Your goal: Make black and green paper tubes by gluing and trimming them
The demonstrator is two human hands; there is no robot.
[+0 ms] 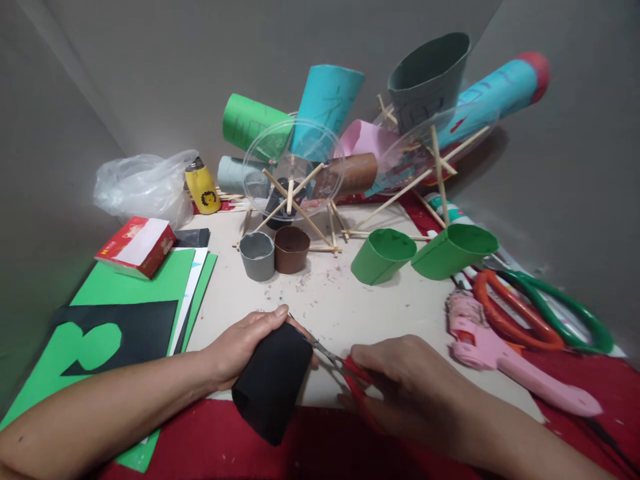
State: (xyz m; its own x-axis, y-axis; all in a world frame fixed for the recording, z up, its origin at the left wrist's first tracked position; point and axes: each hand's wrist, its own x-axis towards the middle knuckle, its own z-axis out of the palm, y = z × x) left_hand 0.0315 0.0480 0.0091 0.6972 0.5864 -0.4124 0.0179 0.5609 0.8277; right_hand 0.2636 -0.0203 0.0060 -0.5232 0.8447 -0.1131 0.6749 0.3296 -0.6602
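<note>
While my left hand [241, 350] is clamped around a black paper tube [273, 387], its thumb at the upper rim, my right hand [413, 373] is closed around the handles of small red-handled metal scissors [327, 353]. The blades lie along the tube's open upper edge, though I cannot tell whether they are biting into it. I have the tube over the near edge of a flat cream board [360, 317], close to the red cloth [195, 443].

By my judgement the tube is already rolled and joined, and the trimming of its rim is not finished. Just beyond stand four shaped pieces that look complete: a short grey cup [257, 265], a short brown cup [291, 259] beside it, and two open green paper tubes [376, 268] further right. None of these is mounted.

Behind them, a clear plastic wheel on wooden sticks [291, 190] already carries coloured tubes, so that part seems well along. To my right lies a pink glue gun [480, 340]; to my left, a small red-and-white box [135, 247] rests on a stack of green, white and black sheets [145, 287], with a crumpled clear plastic bag [145, 190] behind.
</note>
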